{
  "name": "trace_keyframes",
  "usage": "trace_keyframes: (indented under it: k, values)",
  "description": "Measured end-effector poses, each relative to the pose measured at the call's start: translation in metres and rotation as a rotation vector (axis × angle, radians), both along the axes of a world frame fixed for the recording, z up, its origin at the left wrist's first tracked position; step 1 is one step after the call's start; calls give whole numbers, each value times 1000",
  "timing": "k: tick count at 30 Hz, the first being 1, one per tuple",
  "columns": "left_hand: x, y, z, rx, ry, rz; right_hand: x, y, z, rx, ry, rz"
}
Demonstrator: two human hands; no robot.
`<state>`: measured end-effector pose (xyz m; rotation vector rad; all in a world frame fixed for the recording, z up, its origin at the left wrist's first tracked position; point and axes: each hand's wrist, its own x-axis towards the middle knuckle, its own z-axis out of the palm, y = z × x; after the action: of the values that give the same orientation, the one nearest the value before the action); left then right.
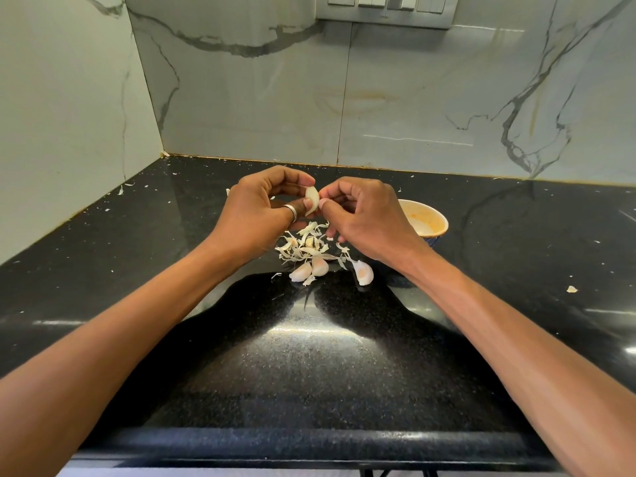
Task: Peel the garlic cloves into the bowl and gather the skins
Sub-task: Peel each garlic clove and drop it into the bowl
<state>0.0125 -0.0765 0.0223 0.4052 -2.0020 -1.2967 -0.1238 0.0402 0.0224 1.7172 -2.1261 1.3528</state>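
Observation:
My left hand (265,208) holds a pale garlic clove (311,204) between thumb and fingers above the counter. My right hand (364,215) pinches at the clove's right edge with thumb and forefinger. Below the hands lies a heap of papery skins (304,246). Three unpeeled cloves rest just in front of it, two together (309,268) and one to the right (364,272). A cream bowl (428,222) stands behind my right hand, partly hidden by it.
The black speckled counter (309,356) ends at a marble-look wall behind and on the left. Small skin flakes are scattered over it, with one larger scrap (571,289) at the right. A switch panel (385,8) sits high on the wall.

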Motion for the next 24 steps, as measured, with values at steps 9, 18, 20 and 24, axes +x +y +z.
trace_keyframes:
  k: [9, 18, 20, 24]
  values:
    - [0, 0, 0, 5, -15, 5, 1, 0, 0, 26, 26, -9]
    - [0, 0, -1, 19, -18, 10, 1, 0, -1, 28, 31, -24]
    - [0, 1, 0, 41, -11, 2, 2, 0, -1, 28, 25, -25]
    - [0, 0, 1, 60, -8, -31, 3, -1, -1, 25, 13, -37]
